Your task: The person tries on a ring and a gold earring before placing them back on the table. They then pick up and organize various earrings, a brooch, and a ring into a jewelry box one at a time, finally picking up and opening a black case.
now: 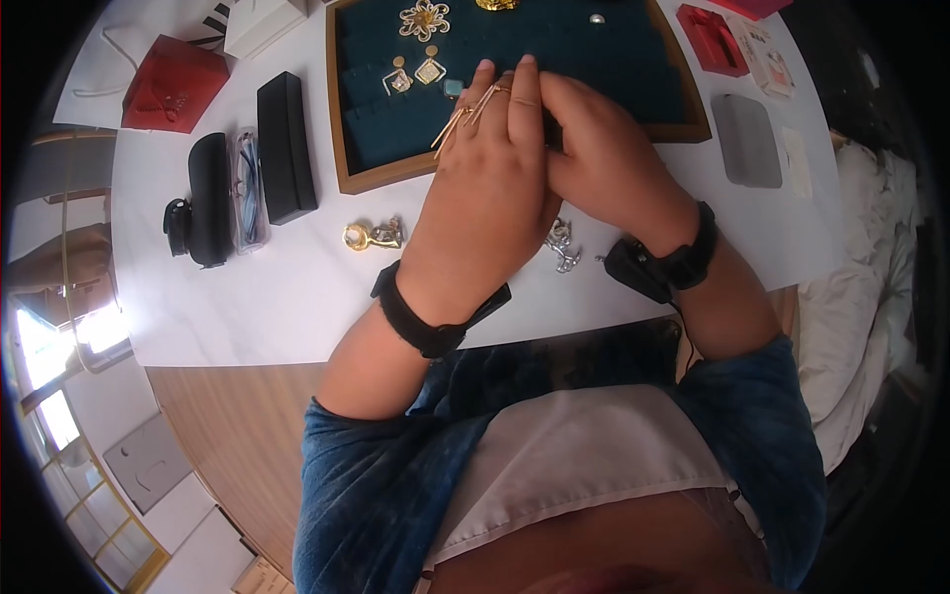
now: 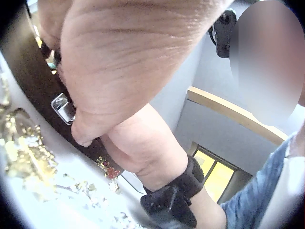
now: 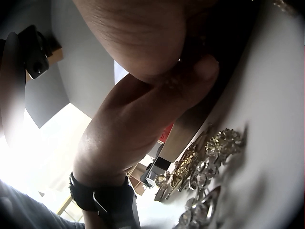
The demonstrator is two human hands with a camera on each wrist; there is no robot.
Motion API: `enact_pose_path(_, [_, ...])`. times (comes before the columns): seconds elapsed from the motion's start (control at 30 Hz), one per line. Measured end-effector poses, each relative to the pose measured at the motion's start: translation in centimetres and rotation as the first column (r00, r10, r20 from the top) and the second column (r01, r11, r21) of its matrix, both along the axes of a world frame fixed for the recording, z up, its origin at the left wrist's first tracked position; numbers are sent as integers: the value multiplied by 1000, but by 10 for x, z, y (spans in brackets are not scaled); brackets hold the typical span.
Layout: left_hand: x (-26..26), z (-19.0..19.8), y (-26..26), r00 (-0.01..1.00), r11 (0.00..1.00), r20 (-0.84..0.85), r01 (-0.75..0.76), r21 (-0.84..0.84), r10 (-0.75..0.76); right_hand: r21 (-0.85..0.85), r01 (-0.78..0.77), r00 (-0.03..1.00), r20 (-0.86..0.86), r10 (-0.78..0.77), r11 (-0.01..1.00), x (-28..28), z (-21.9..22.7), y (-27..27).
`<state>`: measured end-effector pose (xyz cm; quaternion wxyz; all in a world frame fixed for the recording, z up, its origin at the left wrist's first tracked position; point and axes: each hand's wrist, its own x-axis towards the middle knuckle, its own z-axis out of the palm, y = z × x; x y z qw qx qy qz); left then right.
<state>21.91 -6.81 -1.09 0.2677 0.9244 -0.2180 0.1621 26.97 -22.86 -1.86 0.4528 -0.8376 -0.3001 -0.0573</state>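
Observation:
My left hand (image 1: 495,188) lies back up over the front of the dark green jewelry tray (image 1: 376,176), its fingers straight and close together. A gold ring with long thin bars (image 1: 465,119) sits across its outer fingers. My right hand (image 1: 609,148) presses in against its thumb side, with most of the right fingers hidden beneath the left hand. What those hidden fingers hold, I cannot tell. Past the left fingertips lie a pair of square drop earrings (image 1: 429,71), a teal-stoned piece (image 1: 452,88) and a gold flower brooch (image 1: 425,20).
Gold jewelry (image 1: 373,236) and silver jewelry (image 1: 563,247) lie on the white table in front of the tray. To the left are a black box (image 1: 285,148), a glasses case (image 1: 209,198) and a red bag (image 1: 176,84). A red box (image 1: 712,40) and grey case (image 1: 747,141) sit right.

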Motion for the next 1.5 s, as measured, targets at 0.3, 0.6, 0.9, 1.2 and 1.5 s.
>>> enact_pose_path(0.3, [0,0,-1,1000,1000,30,-8,23,7,-15,13,1000,7,-13,1000,-1,1,0])
enact_pose_path(0.6, [1,-1,-1,1000,1000,11,-8,10,8,-5,17,1000,5,-17,1000,-1,0,0])
enact_pose_path(0.9, [1,0,0,1000,1000,-6,-2,4,2,-3,16,999,31,-16,1000,0,-3,1])
enact_pose_path(1.2, [1,1,0,1000,1000,-11,2,3,-2,6,13,1000,26,-13,1000,0,-2,0])
enact_pose_path(1.5, [2,1,0,1000,1000,-23,3,4,-3,-1,8,999,36,-8,1000,1,-2,0])
